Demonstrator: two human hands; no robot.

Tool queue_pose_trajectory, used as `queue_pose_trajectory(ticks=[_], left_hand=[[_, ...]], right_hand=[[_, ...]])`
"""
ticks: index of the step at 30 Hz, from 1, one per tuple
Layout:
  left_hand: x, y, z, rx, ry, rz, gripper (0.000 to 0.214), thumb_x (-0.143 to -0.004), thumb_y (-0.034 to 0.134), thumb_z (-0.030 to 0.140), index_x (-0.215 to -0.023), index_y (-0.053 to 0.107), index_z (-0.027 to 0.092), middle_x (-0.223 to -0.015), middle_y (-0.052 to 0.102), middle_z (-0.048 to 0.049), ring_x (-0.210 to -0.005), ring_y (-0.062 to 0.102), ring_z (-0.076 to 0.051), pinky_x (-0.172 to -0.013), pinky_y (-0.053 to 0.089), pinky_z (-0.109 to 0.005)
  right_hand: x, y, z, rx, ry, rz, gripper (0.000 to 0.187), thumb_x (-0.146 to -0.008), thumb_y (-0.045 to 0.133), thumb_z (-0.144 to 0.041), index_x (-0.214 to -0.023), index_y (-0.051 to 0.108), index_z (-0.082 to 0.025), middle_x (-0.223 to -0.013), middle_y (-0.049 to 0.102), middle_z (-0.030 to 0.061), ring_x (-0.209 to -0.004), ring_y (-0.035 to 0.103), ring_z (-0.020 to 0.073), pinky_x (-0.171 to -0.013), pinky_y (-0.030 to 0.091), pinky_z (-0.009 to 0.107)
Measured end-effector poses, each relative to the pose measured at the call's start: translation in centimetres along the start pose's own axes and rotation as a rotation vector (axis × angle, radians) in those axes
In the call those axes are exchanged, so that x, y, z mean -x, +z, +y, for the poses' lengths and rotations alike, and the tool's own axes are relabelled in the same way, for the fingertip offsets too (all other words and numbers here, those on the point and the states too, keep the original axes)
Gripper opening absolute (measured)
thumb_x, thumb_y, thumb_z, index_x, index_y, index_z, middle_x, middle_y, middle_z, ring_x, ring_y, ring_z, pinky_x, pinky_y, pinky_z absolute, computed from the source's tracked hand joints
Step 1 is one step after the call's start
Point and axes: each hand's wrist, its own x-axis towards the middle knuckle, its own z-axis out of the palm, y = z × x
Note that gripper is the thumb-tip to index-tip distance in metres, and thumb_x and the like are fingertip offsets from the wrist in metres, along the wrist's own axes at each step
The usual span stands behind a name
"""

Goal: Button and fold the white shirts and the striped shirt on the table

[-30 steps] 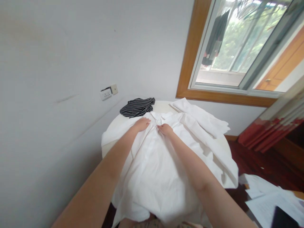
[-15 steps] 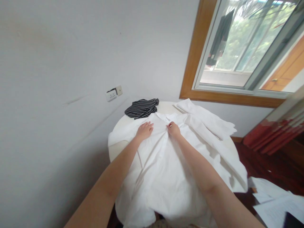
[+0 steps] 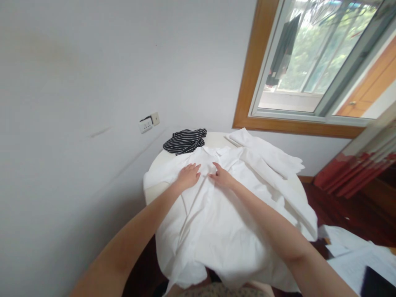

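A white long-sleeved shirt [image 3: 230,231] lies spread over a round white table, its collar toward the wall and its hem hanging over the near edge. My left hand [image 3: 188,176] rests flat on the upper left of the shirt, fingers stretched out. Close by on the right, my right hand [image 3: 222,176] is at the front opening below the collar, with thumb and forefinger apart and nothing visibly held. The right sleeve [image 3: 272,152] lies folded across the table's right side.
A black-and-white striped cloth [image 3: 185,141] lies at the table's [image 3: 216,138] back edge. Behind it are a wall socket [image 3: 145,125] and a wood-framed window [image 3: 244,121]. Papers [image 3: 352,260] and a dark flat object [image 3: 378,284] sit at lower right, near a red-and-cream curtain [image 3: 343,173].
My right hand has let go of the shirt's front and moved slightly left and nearer me, its fingers parting. My left hand has slid slightly toward me, still flat.
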Motion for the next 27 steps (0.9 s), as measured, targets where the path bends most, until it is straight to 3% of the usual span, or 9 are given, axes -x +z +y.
queue_pose_trajectory(ticks=[6, 11, 14, 18, 22, 27], left_hand=[[2.1, 0.7, 0.3, -0.066, -0.062, 0.017, 0.048, -0.096, 0.034, 0.037, -0.139, 0.046, 0.022, -0.148, 0.041, -0.0114, -0.136, 0.037, -0.030, -0.110, 0.032, -0.047], [2.1, 0.5, -0.3, -0.036, -0.059, 0.002, 0.047, -0.096, 0.036, 0.041, -0.139, 0.047, 0.024, -0.148, 0.042, -0.0092, -0.136, 0.037, -0.028, -0.111, 0.030, -0.046], [2.0, 0.3, -0.9, -0.028, -0.050, -0.001, 0.045, -0.096, 0.037, 0.041, -0.136, 0.050, 0.024, -0.146, 0.045, -0.0085, -0.135, 0.039, -0.026, -0.111, 0.030, -0.045], [2.0, -0.1, -1.5, -0.015, 0.050, 0.020, 0.044, -0.097, 0.035, 0.037, -0.133, 0.053, 0.020, -0.143, 0.049, -0.0094, -0.132, 0.043, -0.023, -0.111, 0.031, -0.039], [3.3, -1.8, -1.6, -0.026, 0.061, 0.063, 0.039, -0.096, 0.035, 0.029, -0.123, 0.061, 0.018, -0.130, 0.059, -0.0086, -0.122, 0.051, -0.020, -0.107, 0.036, -0.032], [8.2, -5.0, -0.9, -0.140, -0.160, 0.114, 0.033, -0.092, 0.044, 0.032, -0.118, 0.061, 0.020, -0.108, 0.063, -0.0109, -0.104, 0.056, -0.027, -0.092, 0.045, -0.037]], right_hand=[[2.3, 1.5, -2.1, 0.258, 0.017, 0.097, 0.054, -0.093, 0.048, -0.032, -0.144, 0.033, -0.023, -0.109, 0.067, 0.0118, -0.105, 0.061, 0.0260, -0.087, 0.040, 0.035], [2.5, -1.5, -1.3, 0.304, 0.016, 0.136, 0.047, -0.092, 0.047, -0.027, -0.138, 0.041, -0.026, -0.108, 0.067, 0.0097, -0.111, 0.056, 0.0257, -0.091, 0.035, 0.039], [2.8, -2.8, 0.2, 0.319, 0.017, 0.053, 0.039, -0.090, 0.051, -0.030, -0.129, 0.051, -0.030, -0.107, 0.068, 0.0065, -0.110, 0.056, 0.0255, -0.091, 0.034, 0.040], [3.6, -1.8, 2.6, 0.331, 0.002, -0.067, 0.035, -0.093, 0.046, -0.029, -0.126, 0.056, -0.030, -0.109, 0.068, 0.0049, -0.109, 0.057, 0.0241, -0.092, 0.033, 0.040], [4.2, -0.9, 3.5, 0.297, -0.073, 0.022, 0.035, -0.097, 0.039, -0.028, -0.127, 0.056, -0.030, -0.107, 0.069, 0.0035, -0.107, 0.058, 0.0223, -0.093, 0.033, 0.038], [5.5, -1.8, 1.9, 0.215, -0.008, 0.015, 0.040, -0.098, 0.040, -0.041, -0.133, 0.049, -0.027, -0.092, 0.071, 0.0038, -0.103, 0.061, 0.0224, -0.086, 0.038, 0.032]])
